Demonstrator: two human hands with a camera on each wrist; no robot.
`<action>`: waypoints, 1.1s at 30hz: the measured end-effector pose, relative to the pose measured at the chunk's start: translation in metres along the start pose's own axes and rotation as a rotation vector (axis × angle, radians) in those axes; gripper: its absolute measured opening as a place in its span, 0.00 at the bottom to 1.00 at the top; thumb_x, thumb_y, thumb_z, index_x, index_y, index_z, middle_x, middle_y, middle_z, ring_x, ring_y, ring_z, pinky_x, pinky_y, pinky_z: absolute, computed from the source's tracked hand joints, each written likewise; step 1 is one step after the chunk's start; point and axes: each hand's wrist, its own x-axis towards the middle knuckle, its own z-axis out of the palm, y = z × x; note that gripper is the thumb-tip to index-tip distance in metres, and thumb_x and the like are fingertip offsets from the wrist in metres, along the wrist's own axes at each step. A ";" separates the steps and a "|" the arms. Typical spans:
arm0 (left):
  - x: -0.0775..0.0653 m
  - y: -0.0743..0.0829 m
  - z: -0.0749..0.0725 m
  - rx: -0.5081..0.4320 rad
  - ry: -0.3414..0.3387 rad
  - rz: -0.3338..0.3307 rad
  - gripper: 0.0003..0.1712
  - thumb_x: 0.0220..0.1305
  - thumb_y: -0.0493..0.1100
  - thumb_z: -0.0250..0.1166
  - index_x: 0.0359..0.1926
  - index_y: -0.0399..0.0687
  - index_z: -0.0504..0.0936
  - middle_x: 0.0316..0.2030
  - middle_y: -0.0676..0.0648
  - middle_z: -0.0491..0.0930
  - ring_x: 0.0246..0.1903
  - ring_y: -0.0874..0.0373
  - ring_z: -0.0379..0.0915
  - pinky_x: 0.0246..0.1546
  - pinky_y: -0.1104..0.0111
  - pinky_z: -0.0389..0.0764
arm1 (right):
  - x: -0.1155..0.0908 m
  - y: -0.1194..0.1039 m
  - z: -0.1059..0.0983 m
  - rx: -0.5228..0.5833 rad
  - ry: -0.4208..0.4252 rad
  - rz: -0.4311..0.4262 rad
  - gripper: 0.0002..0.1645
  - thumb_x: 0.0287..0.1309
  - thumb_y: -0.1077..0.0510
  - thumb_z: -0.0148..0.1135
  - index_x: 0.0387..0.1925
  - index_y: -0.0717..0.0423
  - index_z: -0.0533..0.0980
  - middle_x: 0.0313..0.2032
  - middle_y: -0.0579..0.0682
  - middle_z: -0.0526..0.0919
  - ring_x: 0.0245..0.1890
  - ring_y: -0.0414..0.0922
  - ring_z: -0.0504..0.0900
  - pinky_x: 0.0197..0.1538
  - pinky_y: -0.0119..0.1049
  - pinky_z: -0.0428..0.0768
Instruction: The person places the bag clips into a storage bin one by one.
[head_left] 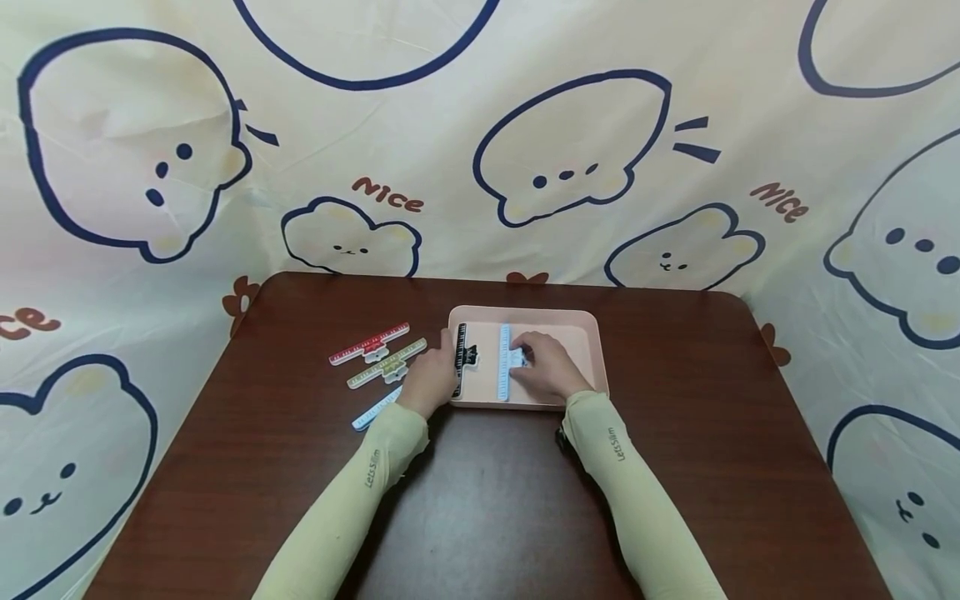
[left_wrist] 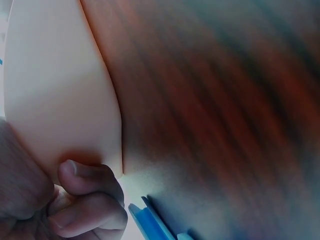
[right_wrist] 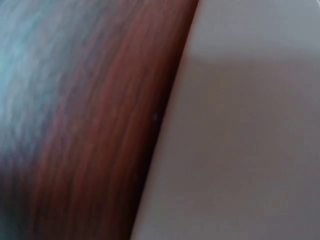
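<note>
Right hand (head_left: 549, 367) on a light-blue ruler clip (head_left: 504, 362) in the pink tray (head_left: 587, 335).
Thumb and finger pinch its tab mid-tray, while the black clip (head_left: 461, 354) lies along the tray's left edge. The left hand (head_left: 431, 377) curls its fingers at that edge — whether they grip rim or clip, I cannot tell. Outside, toward the table's (head_left: 675, 433) left edge — red clip (head_left: 360, 348) farthest back, green clip (head_left: 367, 374) next, second blue clip (head_left: 373, 411) nearest, partly hidden.
</note>
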 end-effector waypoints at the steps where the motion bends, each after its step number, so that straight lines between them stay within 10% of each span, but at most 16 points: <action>1: 0.000 0.000 0.000 0.000 -0.005 -0.002 0.33 0.69 0.35 0.59 0.70 0.34 0.58 0.27 0.39 0.81 0.22 0.46 0.77 0.27 0.53 0.79 | 0.000 0.000 0.001 0.003 -0.003 -0.002 0.24 0.59 0.55 0.75 0.56 0.52 0.80 0.55 0.52 0.83 0.55 0.49 0.80 0.64 0.48 0.78; 33: 0.002 0.001 -0.001 0.011 -0.026 -0.011 0.34 0.70 0.37 0.60 0.71 0.34 0.56 0.28 0.39 0.81 0.24 0.47 0.78 0.30 0.54 0.80 | 0.008 -0.016 0.021 0.001 0.028 0.000 0.25 0.61 0.54 0.73 0.60 0.52 0.80 0.56 0.51 0.82 0.57 0.48 0.80 0.65 0.46 0.77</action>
